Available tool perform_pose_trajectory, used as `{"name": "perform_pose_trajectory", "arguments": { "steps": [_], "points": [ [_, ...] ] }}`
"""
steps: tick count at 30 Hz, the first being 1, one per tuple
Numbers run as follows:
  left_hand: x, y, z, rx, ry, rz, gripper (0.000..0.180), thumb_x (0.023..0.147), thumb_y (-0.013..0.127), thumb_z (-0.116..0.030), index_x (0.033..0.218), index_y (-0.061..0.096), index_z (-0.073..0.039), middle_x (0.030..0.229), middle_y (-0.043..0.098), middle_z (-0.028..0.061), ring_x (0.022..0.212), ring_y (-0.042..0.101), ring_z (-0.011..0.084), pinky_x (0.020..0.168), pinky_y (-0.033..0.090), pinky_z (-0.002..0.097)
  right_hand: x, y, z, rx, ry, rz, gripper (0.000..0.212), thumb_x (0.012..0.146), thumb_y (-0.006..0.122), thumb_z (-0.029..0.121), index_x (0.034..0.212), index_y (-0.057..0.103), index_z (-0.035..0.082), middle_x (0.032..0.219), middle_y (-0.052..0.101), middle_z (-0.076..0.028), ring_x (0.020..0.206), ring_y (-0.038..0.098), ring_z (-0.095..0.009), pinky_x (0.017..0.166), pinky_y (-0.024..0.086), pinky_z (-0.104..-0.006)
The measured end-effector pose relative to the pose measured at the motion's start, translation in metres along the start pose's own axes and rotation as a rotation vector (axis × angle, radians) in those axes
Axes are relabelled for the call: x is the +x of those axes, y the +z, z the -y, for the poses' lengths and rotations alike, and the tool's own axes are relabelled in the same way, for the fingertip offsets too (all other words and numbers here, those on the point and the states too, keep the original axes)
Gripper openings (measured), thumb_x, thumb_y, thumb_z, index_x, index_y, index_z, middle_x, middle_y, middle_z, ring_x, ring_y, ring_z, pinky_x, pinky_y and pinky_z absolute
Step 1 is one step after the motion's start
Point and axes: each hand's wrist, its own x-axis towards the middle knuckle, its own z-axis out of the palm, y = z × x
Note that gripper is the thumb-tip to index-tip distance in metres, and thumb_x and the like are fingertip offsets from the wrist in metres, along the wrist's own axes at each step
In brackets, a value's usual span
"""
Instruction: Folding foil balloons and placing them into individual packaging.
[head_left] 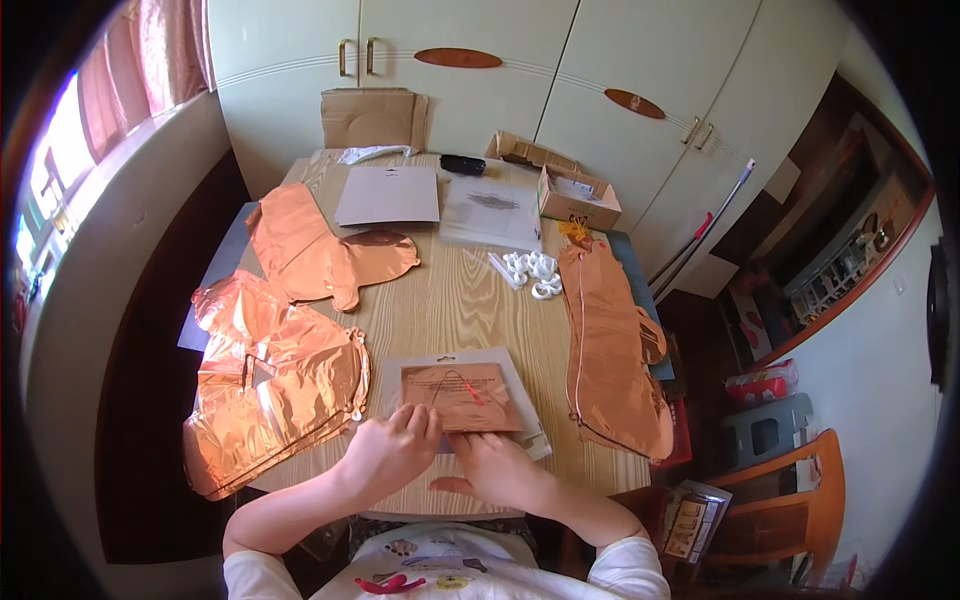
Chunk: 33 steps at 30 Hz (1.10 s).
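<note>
A flat, folded copper foil balloon [462,402], with faint print and a thin curved line ending in red on it, lies on a pale grey card [447,357] with a hang slot. My left hand [398,447] is closed at the foil's lower left corner, its fingers curled against it. Beside it, my right hand [500,472] has its fingers stretched toward the foil's lower edge, their tips partly hidden there. The right thumb stands apart from the fingers, low over the table.
Unfolded copper foil balloons [315,245] lie on the left; a long one [610,345] lies on the right. White ribbon rolls [530,270], a grey card stack [388,196], clear bags [490,212] and an open cardboard box [580,200] sit farther back. A wooden chair [800,505] stands at right.
</note>
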Motion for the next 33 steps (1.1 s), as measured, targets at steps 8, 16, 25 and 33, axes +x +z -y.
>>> {"name": "perform_pose_trajectory", "arguments": {
  "steps": [8, 16, 25, 33],
  "points": [
    [-0.032, 0.041, -0.006, 0.138, 0.011, -0.061, 0.034, 0.076, 0.061, -0.013, 0.106, 0.063, 0.004, 0.106, 0.065, 0.013, 0.098, 0.067, 0.0219, 0.064, 0.057, 0.0261, -0.009, -0.048, -0.043, 0.367, -0.095, 0.114, 0.039, 0.095, 0.057, 0.039, 0.114, 0.067, 0.007, 0.113, 0.069, -0.015, 0.1, 0.066, -0.03, 0.091, 0.052, -0.0401],
    [-0.031, 0.04, 0.0, -0.192, -0.037, 0.001, 0.017, 0.082, 0.069, -0.019, 0.089, 0.061, -0.006, 0.098, 0.068, 0.0018, 0.079, 0.068, 0.0169, 0.056, 0.054, 0.0291, 0.145, -0.041, -0.203, -0.038, 0.286, -0.381, 0.016, 0.087, 0.063, 0.016, 0.094, 0.073, 0.007, 0.095, 0.069, -0.012, 0.09, 0.067, -0.029, 0.08, 0.054, -0.0392],
    [0.024, 0.089, 0.017, -0.367, -0.015, 0.073, 0.076, 0.087, 0.059, -0.052, 0.144, 0.042, -0.006, 0.149, 0.041, 0.0186, 0.142, 0.033, 0.0372, 0.116, 0.024, 0.0528, 0.235, -0.019, -0.223, -0.553, 0.327, -0.439, 0.017, 0.079, 0.066, 0.016, 0.087, 0.073, 0.003, 0.105, 0.066, -0.013, 0.104, 0.061, -0.028, 0.087, 0.052, -0.0405],
    [0.017, 0.105, 0.011, -0.33, -0.014, 0.109, 0.084, 0.087, 0.05, -0.065, 0.146, 0.041, -0.006, 0.151, 0.039, 0.0199, 0.143, 0.029, 0.0406, 0.116, 0.018, 0.0572, 0.162, -0.016, -0.173, -0.301, 0.289, -0.227, 0.014, 0.076, 0.067, 0.014, 0.083, 0.071, 0.002, 0.09, 0.07, -0.018, 0.084, 0.07, -0.033, 0.071, 0.057, -0.0438]
  ]
}}
